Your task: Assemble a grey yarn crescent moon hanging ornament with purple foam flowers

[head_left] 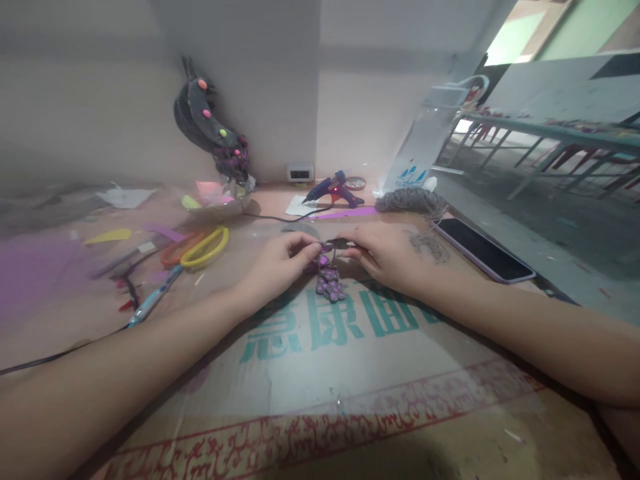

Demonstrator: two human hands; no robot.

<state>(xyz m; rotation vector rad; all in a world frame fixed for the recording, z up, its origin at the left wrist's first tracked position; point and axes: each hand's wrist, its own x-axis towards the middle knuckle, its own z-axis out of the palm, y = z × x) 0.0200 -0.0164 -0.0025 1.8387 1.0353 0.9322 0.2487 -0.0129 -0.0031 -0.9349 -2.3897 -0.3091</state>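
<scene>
My left hand is closed in a pinch at the top of a small purple-and-grey knobbly cluster. The cluster hangs below my fingertips, over the green printed characters on the table surface. Between the thumb and fingers of my right hand is a small dark grey piece, its kind too blurred to make out. The tip of that piece points toward my left fingertips, close to the top of the cluster; whether they touch I cannot tell.
Behind my hands lie a blue glue gun, a small display and grey yarn. A phone lies right. Yellow-handled scissors, a blue pen-like tool and a bowl stand left. A dark curved ornament rises behind.
</scene>
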